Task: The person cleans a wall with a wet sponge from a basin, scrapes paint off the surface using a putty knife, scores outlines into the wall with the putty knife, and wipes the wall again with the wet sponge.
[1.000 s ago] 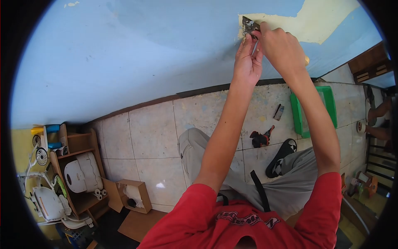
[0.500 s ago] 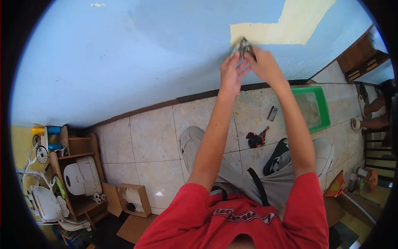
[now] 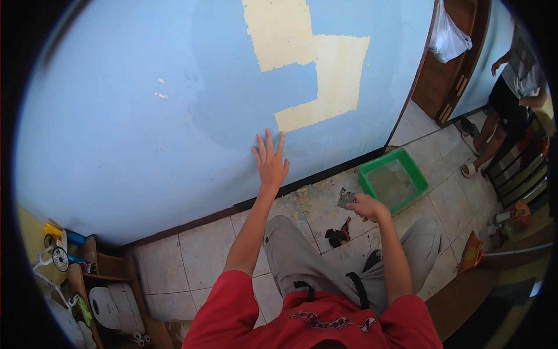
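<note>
My left hand [image 3: 271,168] is open, its fingers spread against the light blue wall [image 3: 226,157], just below the lower corner of a bare cream patch [image 3: 340,72] with ragged edges. In my right hand [image 3: 369,207], low over the floor, is a flat grey scraper [image 3: 346,198] with pale and dark smears on its blade; my fingers hide its handle end. Close by the right hand stands a green tub [image 3: 414,166] holding cloudy liquid. A black and orange tool [image 3: 338,235] lies on the tiles below the scraper.
Paint flakes [image 3: 302,200] litter the tiles along the dark skirting. Another person [image 3: 511,87] stands at the right, near a doorway and a hanging plastic bag [image 3: 449,35]. A wooden shelf [image 3: 110,264] with white items is at lower left; an orange dustpan [image 3: 471,253] is at right.
Both hands were together at the patch's edge with the scraper. The right hand has carried it down towards the tub; the left now lies spread on the wall. My view has shifted.
</note>
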Motion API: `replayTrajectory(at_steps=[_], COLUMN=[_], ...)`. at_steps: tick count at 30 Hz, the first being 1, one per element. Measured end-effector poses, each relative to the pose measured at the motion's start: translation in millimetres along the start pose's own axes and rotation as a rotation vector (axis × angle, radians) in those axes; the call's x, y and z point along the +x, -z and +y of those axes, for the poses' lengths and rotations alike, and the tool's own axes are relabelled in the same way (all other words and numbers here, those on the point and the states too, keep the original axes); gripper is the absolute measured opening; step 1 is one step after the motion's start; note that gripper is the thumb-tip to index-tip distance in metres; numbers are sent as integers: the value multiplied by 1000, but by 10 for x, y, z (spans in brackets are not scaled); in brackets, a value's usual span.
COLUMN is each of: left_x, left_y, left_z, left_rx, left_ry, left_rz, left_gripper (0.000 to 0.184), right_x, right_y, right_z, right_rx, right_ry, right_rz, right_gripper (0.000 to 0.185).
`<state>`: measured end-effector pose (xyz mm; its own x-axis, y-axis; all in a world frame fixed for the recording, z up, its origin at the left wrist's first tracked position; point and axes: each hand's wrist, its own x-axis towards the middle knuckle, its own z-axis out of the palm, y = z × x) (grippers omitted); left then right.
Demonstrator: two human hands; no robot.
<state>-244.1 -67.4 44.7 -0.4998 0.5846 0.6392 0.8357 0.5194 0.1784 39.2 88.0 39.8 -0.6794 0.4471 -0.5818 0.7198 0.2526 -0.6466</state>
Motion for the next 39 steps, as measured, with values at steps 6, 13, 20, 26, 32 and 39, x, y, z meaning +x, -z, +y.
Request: replayTrajectory(at_steps=[6, 13, 20, 26, 32, 39], left_x=[-708, -33, -2004, -666, 2056, 2885], left_y=[-161, -269, -1346, 133, 2202, 2111], left_z=[-224, 261, 692, 1192, 477, -794], left_rx=[88, 107, -44, -273, 295, 484], left_ry=[-219, 41, -238, -243, -268, -292], left_rz=[-1403, -168, -2003, -875, 480, 918], left_gripper=[56, 83, 71, 46, 16, 29], right_x=[-261, 430, 848, 1200, 1153, 847], right_y=[513, -285, -488, -926, -792, -285], right_z=[253, 2026, 2167, 2686, 2691, 1984], right_rx=[249, 935, 638, 170, 158, 163], right_ry=[349, -117, 46, 236, -72, 139], right_rz=[172, 163, 79, 264, 29, 257], right_gripper=[26, 21, 30, 34, 42, 24])
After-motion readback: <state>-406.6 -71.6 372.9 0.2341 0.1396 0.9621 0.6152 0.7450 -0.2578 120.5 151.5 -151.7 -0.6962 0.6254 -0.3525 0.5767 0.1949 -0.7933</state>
